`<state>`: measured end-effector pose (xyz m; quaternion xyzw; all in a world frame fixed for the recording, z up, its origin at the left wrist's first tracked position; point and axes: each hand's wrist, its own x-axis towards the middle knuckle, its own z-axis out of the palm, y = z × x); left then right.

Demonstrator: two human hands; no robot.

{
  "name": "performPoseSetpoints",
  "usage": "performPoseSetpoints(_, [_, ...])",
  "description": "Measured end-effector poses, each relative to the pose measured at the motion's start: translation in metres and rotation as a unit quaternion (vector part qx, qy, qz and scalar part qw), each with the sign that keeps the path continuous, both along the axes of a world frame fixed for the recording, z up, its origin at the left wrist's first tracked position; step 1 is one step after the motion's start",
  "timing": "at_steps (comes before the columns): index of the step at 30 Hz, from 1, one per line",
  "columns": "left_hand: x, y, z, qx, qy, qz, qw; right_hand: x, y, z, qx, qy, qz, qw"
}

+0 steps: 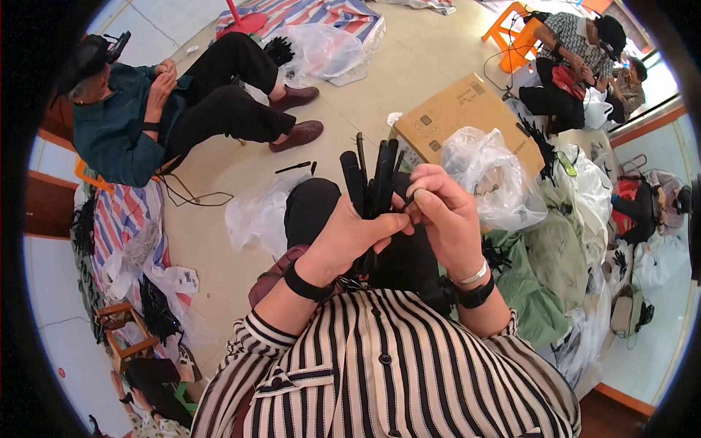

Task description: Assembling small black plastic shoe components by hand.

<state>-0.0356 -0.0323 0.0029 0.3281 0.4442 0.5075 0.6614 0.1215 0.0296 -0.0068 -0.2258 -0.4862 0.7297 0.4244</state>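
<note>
Above my lap, my left hand (349,235) is closed round a bunch of long, flat black strips (385,171). Their ends fan upward out of the fist; what exactly they are I cannot make out. Close against its right side, my right hand (447,215) is closed in a pinch. Thumb and forefinger grip a thin dark piece (410,199) beside the bunch. Whether this piece is joined to the strips is hidden by the fingers.
A cardboard box (467,117) stands ahead to the right, with a clear plastic bag (496,179) against it. Green sacks (526,285) lie at my right. Ahead left sits a person in dark clothes (146,117). Another person (569,66) works at the far right near an orange stool (511,36).
</note>
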Motion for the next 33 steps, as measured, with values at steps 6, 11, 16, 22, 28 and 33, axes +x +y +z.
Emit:
performPoseSetpoints(6, [0.005, -0.002, -0.005, 0.056, 0.079, 0.058, 0.994, 0.005, -0.002, -0.011, -0.012, -0.044, 0.028, 0.999])
performPoseSetpoints(11, [0.007, -0.003, -0.010, 0.044, 0.077, 0.075, 0.993, 0.009, -0.003, -0.008, 0.003, 0.001, 0.006, 1.000])
performPoseSetpoints(16, [0.016, -0.001, -0.020, 0.225, 0.262, 0.194, 0.918, 0.001, -0.004, -0.004, 0.070, -0.030, -0.010, 0.997])
performPoseSetpoints(22, [0.018, -0.001, -0.025, 0.231, 0.321, 0.210, 0.894, -0.012, -0.018, -0.005, 0.154, -0.084, -0.099, 0.980])
performPoseSetpoints(28, [0.017, -0.002, -0.013, 0.260, 0.403, 0.193, 0.856, -0.015, -0.019, -0.012, 0.268, -0.162, -0.190, 0.930])
performPoseSetpoints(33, [0.020, 0.001, -0.020, 0.186, 0.264, 0.186, 0.928, -0.011, -0.016, -0.010, 0.115, -0.091, -0.172, 0.974])
